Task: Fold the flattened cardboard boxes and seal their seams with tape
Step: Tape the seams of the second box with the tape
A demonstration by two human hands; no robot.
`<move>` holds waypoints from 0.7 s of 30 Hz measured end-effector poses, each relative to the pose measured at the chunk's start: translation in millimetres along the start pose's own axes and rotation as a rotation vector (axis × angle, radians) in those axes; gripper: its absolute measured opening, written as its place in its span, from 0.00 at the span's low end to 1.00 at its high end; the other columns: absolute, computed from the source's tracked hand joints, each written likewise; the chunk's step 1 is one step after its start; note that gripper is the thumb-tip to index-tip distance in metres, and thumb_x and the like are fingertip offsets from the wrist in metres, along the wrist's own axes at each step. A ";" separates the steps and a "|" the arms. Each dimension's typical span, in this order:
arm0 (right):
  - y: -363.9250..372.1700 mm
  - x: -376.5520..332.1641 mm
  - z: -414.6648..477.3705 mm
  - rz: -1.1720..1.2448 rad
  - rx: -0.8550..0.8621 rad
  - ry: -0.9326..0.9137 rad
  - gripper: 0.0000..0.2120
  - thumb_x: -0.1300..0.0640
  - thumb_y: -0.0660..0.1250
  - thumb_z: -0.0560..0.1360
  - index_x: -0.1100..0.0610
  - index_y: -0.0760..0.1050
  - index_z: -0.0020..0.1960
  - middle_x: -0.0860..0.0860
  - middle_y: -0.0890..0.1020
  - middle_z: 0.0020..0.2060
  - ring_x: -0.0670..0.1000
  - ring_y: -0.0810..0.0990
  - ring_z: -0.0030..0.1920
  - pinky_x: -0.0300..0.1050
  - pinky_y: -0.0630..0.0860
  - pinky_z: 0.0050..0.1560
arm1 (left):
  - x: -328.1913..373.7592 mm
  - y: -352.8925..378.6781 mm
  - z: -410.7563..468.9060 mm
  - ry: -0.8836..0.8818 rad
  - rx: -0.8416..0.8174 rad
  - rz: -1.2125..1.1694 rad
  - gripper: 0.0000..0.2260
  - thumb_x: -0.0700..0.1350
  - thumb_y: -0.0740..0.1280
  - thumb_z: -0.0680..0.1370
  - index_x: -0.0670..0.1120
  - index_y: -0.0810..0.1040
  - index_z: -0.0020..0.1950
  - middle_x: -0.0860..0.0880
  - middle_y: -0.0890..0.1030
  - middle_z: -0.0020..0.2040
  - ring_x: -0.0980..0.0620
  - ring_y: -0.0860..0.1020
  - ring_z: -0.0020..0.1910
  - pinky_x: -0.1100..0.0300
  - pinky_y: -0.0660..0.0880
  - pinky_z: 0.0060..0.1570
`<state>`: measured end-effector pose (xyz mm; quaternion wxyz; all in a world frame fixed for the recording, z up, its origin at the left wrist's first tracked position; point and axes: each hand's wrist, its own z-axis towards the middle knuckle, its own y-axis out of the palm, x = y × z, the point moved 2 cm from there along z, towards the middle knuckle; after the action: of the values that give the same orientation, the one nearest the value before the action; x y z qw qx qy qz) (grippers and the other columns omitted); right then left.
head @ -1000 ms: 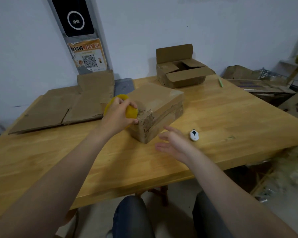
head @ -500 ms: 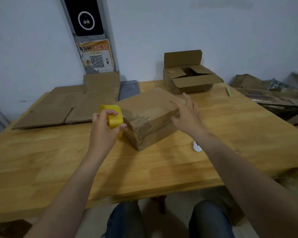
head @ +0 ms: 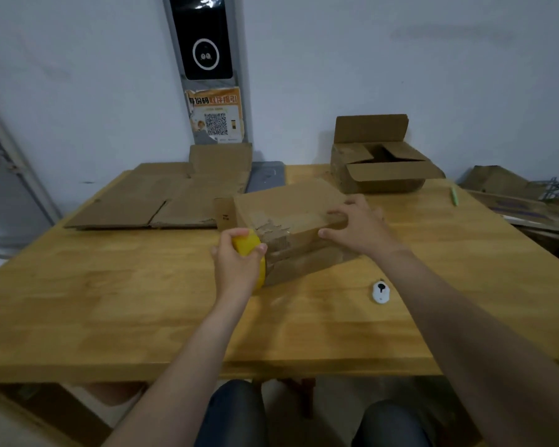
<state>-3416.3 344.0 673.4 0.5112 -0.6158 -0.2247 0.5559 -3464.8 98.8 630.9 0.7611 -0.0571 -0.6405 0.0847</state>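
Wooden table (head: 117,304), right hand (head: 357,229) now flat on closed box (head: 291,217), left hand (head: 238,262) still gripping yellow tape (head: 250,250)

left hand (head: 239,266): fist closed around the yellow tape roll (head: 251,253), pressed at the closed box (head: 291,227) near-left corner | right hand (head: 357,229): fingers spread, palm down over box's right top edge | both forearms extended

wood table (head: 110,317), boxes (head: 291,211), flat cardboard (head: 162,201), white gadget (head: 380,292)
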 end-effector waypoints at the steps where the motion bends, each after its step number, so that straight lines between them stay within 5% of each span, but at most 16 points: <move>1: -0.5 -2.4 -3.0 0.004 0.023 -0.008 0.27 0.36 0.72 0.73 0.41 0.75 0.70 0.48 0.65 0.71 0.63 0.63 0.70 0.58 0.62 0.71 | 4.3 -4.1 0.9 0.008 0.022 -0.010 0.14 0.47 0.77 0.75 0.60 0.73 0.50 0.45 0.75 0.62 0.51 0.78 0.50 0.55 0.74 0.49; 5: -5.1 -20.9 -14.6 0.040 0.121 -0.041 0.26 0.37 0.72 0.73 0.40 0.74 0.69 0.46 0.65 0.70 0.61 0.66 0.67 0.56 0.63 0.67 | 35.8 -26.5 13.1 0.090 0.078 0.010 0.14 0.46 0.75 0.77 0.56 0.74 0.56 0.47 0.71 0.62 0.57 0.73 0.46 0.59 0.70 0.43; 10: -31.9 -49.0 -21.2 0.180 0.234 -0.085 0.24 0.38 0.73 0.72 0.37 0.75 0.67 0.45 0.66 0.69 0.59 0.69 0.67 0.55 0.62 0.64 | 90.4 -63.0 46.5 0.211 0.054 0.036 0.15 0.47 0.76 0.76 0.61 0.72 0.52 0.47 0.73 0.63 0.46 0.76 0.56 0.55 0.74 0.48; 15: -56.8 -81.5 -27.0 0.251 0.251 -0.139 0.28 0.34 0.75 0.68 0.38 0.75 0.66 0.45 0.65 0.68 0.55 0.68 0.67 0.51 0.58 0.60 | 134.5 -93.5 60.7 0.316 0.059 0.099 0.15 0.45 0.75 0.77 0.55 0.73 0.58 0.47 0.72 0.63 0.50 0.73 0.52 0.66 0.66 0.38; 19: -53.8 -102.2 -41.8 0.191 0.072 -0.159 0.37 0.32 0.75 0.67 0.39 0.69 0.73 0.46 0.62 0.72 0.54 0.67 0.71 0.61 0.61 0.72 | 130.3 -100.4 50.6 0.251 -0.002 0.033 0.14 0.45 0.75 0.77 0.54 0.73 0.57 0.51 0.77 0.54 0.52 0.75 0.50 0.62 0.69 0.40; 21: -34.2 -105.3 -45.9 0.111 -0.130 -0.157 0.38 0.34 0.76 0.67 0.39 0.69 0.74 0.48 0.64 0.74 0.55 0.68 0.72 0.57 0.67 0.70 | 114.4 -90.3 39.8 0.192 -0.099 0.019 0.13 0.44 0.75 0.77 0.54 0.74 0.56 0.51 0.80 0.54 0.51 0.77 0.53 0.57 0.72 0.46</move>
<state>-3393.9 250.5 744.9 0.4194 -0.6139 -0.2651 0.6140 -3480.0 32.7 765.9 0.8143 -0.1086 -0.5676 0.0544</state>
